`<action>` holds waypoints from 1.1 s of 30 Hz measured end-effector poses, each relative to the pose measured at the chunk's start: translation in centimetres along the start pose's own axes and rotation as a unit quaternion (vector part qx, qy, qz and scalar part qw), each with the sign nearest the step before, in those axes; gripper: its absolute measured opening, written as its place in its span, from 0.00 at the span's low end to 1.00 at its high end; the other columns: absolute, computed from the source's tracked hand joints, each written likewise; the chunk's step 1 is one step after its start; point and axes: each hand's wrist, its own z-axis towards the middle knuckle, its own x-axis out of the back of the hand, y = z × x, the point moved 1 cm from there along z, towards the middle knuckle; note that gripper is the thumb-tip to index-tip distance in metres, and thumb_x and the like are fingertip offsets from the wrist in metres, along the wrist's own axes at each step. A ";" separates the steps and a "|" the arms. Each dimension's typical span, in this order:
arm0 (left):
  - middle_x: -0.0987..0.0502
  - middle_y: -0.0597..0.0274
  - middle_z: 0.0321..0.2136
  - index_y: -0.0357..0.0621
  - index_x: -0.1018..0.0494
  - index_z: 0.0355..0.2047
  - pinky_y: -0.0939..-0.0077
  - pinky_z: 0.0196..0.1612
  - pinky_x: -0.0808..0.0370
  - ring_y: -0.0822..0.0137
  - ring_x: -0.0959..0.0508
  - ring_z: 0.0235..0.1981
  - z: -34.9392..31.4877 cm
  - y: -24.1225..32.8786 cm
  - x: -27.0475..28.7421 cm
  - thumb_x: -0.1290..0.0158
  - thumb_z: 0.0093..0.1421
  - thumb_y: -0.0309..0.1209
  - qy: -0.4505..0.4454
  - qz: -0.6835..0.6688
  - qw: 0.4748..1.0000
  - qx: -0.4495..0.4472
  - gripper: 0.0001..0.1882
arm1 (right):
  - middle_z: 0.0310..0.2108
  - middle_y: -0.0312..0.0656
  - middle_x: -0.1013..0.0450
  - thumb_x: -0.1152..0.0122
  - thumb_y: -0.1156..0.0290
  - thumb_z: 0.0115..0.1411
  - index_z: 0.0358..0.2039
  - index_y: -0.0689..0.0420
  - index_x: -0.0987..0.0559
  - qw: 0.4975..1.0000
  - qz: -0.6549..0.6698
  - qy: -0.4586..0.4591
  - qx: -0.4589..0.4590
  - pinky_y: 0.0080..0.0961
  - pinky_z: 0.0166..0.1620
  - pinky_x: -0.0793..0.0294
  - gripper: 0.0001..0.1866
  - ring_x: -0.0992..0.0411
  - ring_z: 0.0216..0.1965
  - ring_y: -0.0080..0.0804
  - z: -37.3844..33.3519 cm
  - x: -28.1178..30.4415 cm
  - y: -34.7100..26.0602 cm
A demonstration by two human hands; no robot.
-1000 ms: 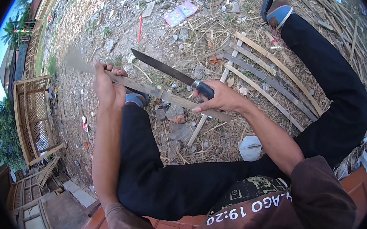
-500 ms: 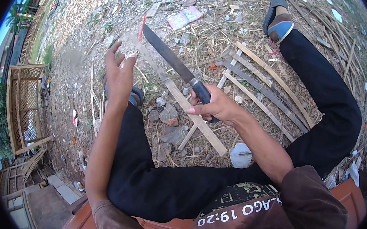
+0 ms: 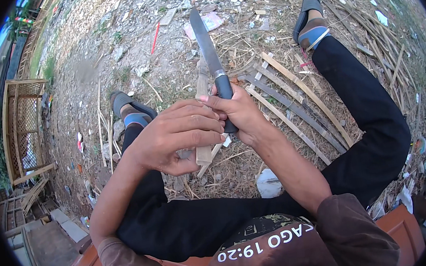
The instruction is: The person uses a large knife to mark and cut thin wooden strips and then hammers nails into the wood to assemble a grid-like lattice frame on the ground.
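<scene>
My right hand (image 3: 246, 114) is closed around the black handle of a machete (image 3: 207, 47), whose dark blade points away from me. Its thumb also lies against a pale bamboo or wood strip (image 3: 204, 155) beside the handle. From the left, my left hand (image 3: 172, 131) curls its fingers over the same strip, close to the right hand's fingertips. The strip's near end sticks out below the left hand; its far part runs up beside the blade, partly behind it. Between the two hands, the fingers hide the middle of the strip.
Several cut strips (image 3: 316, 101) lie fanned on the dry grass between my legs. A red stick (image 3: 155, 38) and a pink wrapper (image 3: 212, 20) lie farther off. Long sticks (image 3: 367, 43) are heaped at right. A lattice wooden frame (image 3: 22, 129) stands at left.
My left hand has come down from its raised, open pose and closed on the strip. The strip and machete have swung more upright, and the strip has been drawn nearer the left hand.
</scene>
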 end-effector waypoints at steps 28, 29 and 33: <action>0.47 0.71 0.12 0.49 0.41 0.24 0.73 0.24 0.40 0.76 0.46 0.16 -0.9 0.5 7.0 0.58 0.73 0.41 0.585 -0.168 0.778 0.152 0.19 | 0.31 0.49 0.27 0.41 0.54 0.64 0.52 0.57 0.31 0.875 -0.451 0.094 0.146 0.38 0.36 0.28 0.24 0.25 0.30 0.42 -1.7 3.2 -0.8; 0.46 0.71 0.12 0.48 0.41 0.24 0.72 0.24 0.39 0.75 0.44 0.16 -1.3 0.3 7.1 0.58 0.73 0.41 0.577 -0.175 0.783 0.150 0.19 | 0.30 0.50 0.26 0.41 0.54 0.65 0.52 0.57 0.31 0.862 -0.471 0.095 0.162 0.39 0.36 0.28 0.23 0.25 0.30 0.44 -1.8 2.9 -0.9; 0.53 0.72 0.14 0.52 0.50 0.21 0.77 0.28 0.43 0.75 0.48 0.19 0.6 0.7 6.6 0.64 0.75 0.43 0.606 -0.118 0.761 0.198 0.23 | 0.29 0.54 0.25 0.43 0.57 0.66 0.51 0.57 0.31 0.831 -0.527 0.043 0.175 0.45 0.34 0.28 0.20 0.24 0.30 0.55 -2.9 0.1 -1.8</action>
